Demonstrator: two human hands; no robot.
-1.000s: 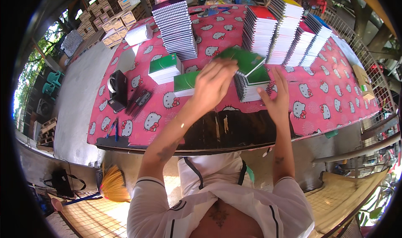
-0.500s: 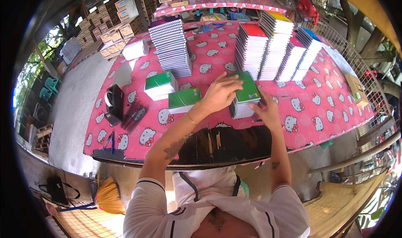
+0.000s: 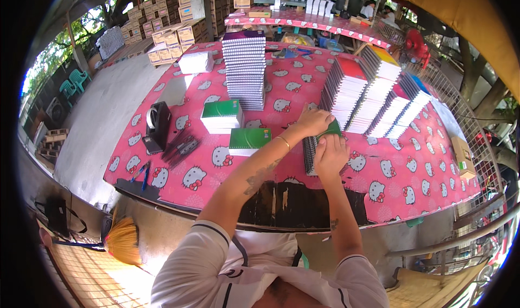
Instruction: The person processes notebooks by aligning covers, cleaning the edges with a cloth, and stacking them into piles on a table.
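Note:
Both hands are on a stack of green-covered spiral notebooks (image 3: 310, 155) near the middle of the table. My left hand (image 3: 316, 120) curls over the far end of the stack, covering part of the top cover. My right hand (image 3: 331, 154) lies over the near end with its fingers bent onto the cover, close to the left one. Black coils line the stack's left side. To the left sit two lower stacks of green notebooks, one nearer (image 3: 249, 139) and one farther (image 3: 222, 113).
A tall stack of spiral notebooks (image 3: 245, 72) stands behind. Red (image 3: 344, 91), yellow and other stacks rise at right. A black tape dispenser (image 3: 157, 128), dark coils (image 3: 180, 148) and pens (image 3: 145, 175) lie left. The pink tablecloth (image 3: 292, 199) is torn at the front edge.
My right hand has moved from the stack's right side onto the top of its near end. My left hand stays at the far end. The whole view has shifted with my head.

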